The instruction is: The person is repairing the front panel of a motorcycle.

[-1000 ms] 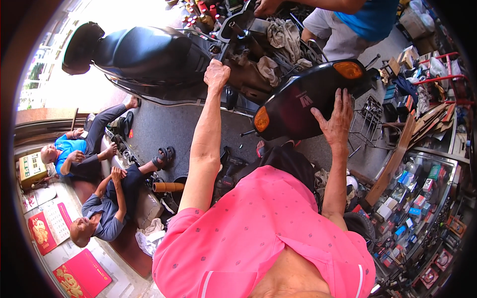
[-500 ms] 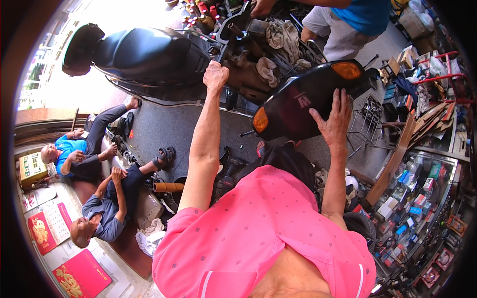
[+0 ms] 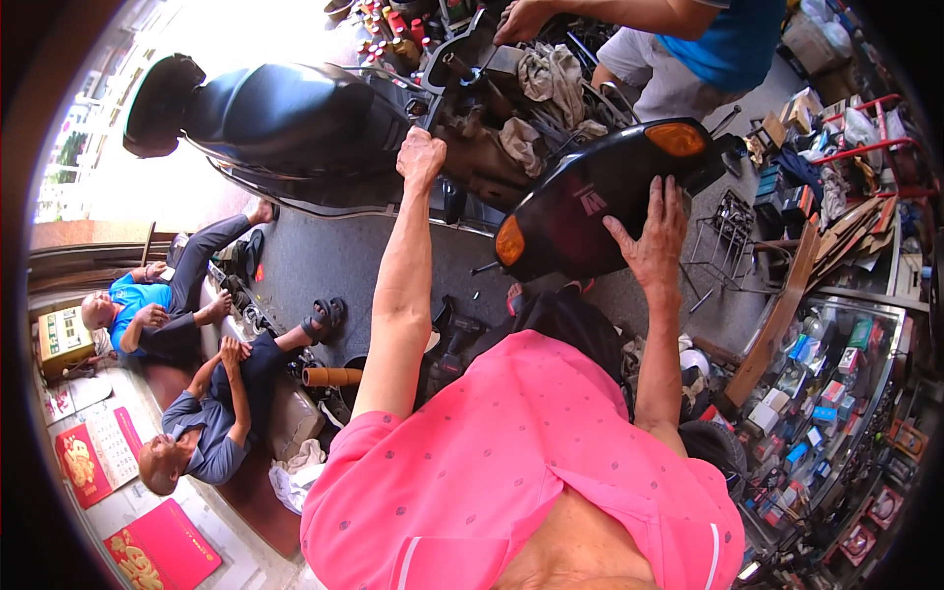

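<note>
My left hand (image 3: 421, 157) is closed in a fist at the side of a black scooter, just ahead of its long seat (image 3: 295, 103); what its fingers hold is hidden. Fingers apart, my right hand (image 3: 653, 234) lies flat against the front panel (image 3: 565, 211), a glossy black piece with two orange turn signals. Behind that panel, the scooter's inner frame (image 3: 482, 162) is exposed, with pale rags (image 3: 551, 79) about it. Across the scooter, a co-worker's hand (image 3: 521, 20) reaches in beside a curved dark part (image 3: 454, 54).
Two people (image 3: 202, 433) sit at the left by a bench. A glass display case (image 3: 816, 393) full of small boxes stands at the right, with wooden planks (image 3: 787, 305) and a wire rack (image 3: 723, 236) beside it. A power drill (image 3: 457, 339) lies near my left arm.
The front panel and both my hands have shifted slightly left in the picture. The co-worker's hand and forearm reach further into view. My grip and my flat palm stay as they were.
</note>
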Tool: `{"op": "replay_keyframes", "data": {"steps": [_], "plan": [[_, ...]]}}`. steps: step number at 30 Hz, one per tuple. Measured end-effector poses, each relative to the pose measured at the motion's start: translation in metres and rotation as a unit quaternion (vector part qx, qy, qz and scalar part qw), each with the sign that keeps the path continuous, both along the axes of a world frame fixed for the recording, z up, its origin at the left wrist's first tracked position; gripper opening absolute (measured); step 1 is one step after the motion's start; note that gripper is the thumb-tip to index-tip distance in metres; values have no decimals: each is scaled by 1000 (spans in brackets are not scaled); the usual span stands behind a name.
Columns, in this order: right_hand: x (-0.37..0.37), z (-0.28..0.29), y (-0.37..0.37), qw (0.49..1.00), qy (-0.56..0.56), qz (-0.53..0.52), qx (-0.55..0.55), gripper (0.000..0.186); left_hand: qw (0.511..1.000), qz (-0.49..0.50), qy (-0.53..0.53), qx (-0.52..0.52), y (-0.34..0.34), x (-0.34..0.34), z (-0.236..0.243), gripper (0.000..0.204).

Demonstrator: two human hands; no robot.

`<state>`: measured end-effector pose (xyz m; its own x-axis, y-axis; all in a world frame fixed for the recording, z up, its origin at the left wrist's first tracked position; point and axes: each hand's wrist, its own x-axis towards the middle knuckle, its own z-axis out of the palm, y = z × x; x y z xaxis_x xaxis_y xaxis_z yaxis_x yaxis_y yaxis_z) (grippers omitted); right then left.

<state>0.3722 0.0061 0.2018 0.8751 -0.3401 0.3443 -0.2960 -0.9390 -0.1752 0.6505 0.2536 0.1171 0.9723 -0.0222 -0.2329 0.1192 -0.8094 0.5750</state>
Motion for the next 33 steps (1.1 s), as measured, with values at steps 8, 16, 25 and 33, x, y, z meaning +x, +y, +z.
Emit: {"op": "replay_keyframes", "data": {"steps": [8,16,25,33], "plan": [[-1,-1,0,1000,-5,0,9,86,1000,-3,-19,4,1,0,-4,30],[0,-1,0,1000,0,-1,19,87,1000,2,-20,2,3,1,-7,29],[0,-1,0,1000,1,-5,23,87,1000,-1,-15,3,1,1,-3,30],[0,-2,0,1000,-6,-2,20,88,1000,6,-18,2,2,3,-7,30]]}}
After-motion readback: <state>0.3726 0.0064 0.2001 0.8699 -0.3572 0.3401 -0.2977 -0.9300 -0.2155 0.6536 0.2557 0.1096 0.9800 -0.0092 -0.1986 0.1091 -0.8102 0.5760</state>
